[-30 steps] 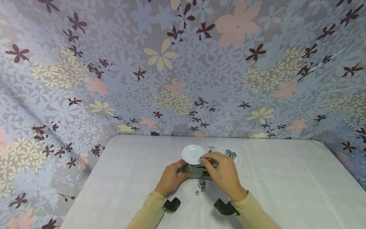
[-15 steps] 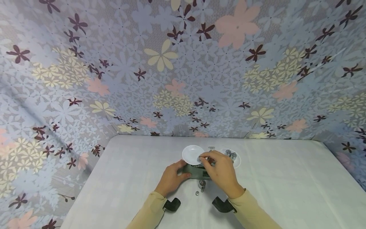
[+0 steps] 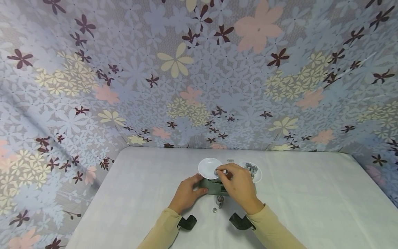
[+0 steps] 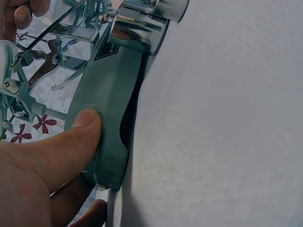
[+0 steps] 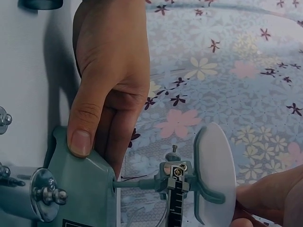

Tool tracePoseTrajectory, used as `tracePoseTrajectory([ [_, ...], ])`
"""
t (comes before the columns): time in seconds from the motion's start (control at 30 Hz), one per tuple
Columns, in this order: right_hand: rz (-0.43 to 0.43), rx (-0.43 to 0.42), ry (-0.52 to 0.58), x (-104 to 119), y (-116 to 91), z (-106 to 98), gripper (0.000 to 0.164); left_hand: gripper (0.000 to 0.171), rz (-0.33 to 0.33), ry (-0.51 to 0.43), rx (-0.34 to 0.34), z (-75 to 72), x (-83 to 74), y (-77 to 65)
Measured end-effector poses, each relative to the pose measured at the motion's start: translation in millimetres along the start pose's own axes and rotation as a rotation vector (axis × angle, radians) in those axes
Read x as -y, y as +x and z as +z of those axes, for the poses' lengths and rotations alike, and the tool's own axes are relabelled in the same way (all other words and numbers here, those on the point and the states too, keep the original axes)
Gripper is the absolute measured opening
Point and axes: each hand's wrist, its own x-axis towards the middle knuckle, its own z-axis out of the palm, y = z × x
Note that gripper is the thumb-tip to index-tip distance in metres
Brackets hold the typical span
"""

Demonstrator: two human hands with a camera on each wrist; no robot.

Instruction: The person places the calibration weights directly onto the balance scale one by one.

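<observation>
A green balance scale (image 3: 209, 186) stands near the table's middle, with a white left pan (image 3: 206, 167) and a white right pan (image 3: 259, 176). My left hand (image 3: 186, 194) grips the left end of its base; the thumb (image 4: 86, 120) lies on the front face in the left wrist view. Over the right edge of the left pan, my right hand (image 3: 240, 186) pinches a small metal weight (image 3: 215, 171), mostly covered by the fingertips. Whether the weight touches the pan, I cannot tell. The right wrist view shows this pan (image 5: 220, 165) edge-on, its contact with the right fingers partly hidden.
Several metal weights (image 3: 248, 165) stand on the right pan, partly behind my right hand. In front of the base are a larger metal weight (image 3: 219, 199) and a small one (image 3: 214, 210). White cloth (image 3: 149, 180) covers the table; a floral backdrop (image 3: 199, 86) rises behind.
My right hand has shifted slightly left, bringing the pinched weight a little further over the left pan. The left hand keeps its place on the base.
</observation>
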Motion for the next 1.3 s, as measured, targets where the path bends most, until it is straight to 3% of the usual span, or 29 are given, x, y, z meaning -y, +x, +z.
tracePoseTrajectory([
  [1.0,0.013,-0.006,-0.012,-1.5,0.2,4.1,0.010,0.052,-0.007,0.014,0.003,0.6,0.8,-0.7],
  [1.3,0.030,-0.018,0.043,-1.2,-5.0,-1.9,0.012,0.052,-0.012,0.010,0.005,0.5,0.7,-1.3],
])
